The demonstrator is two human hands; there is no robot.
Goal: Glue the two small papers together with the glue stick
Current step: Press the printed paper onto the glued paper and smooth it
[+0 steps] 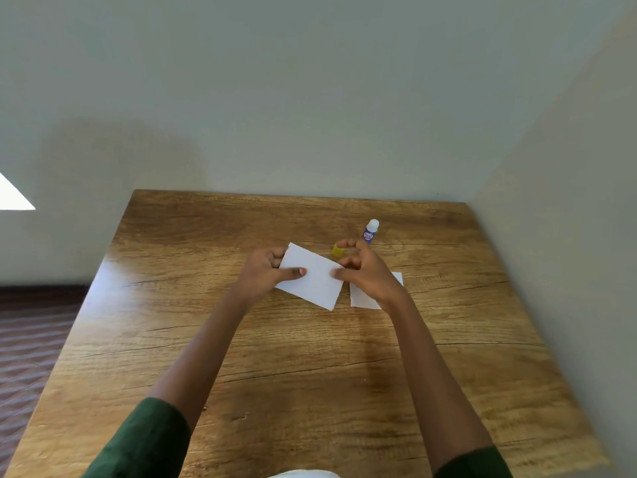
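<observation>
Now both hands hold one small paper (312, 276) at mid-frame, over the wooden table (310, 374).
The left hand (265, 270) pinches its left end and the right hand (365, 270) its right edge, above the second paper (362, 296). A backward sweep could topple the upright glue stick (371, 231) or roll the yellow cap (337, 250). Walls hem the far edge; room lies lower in the frame.
</observation>
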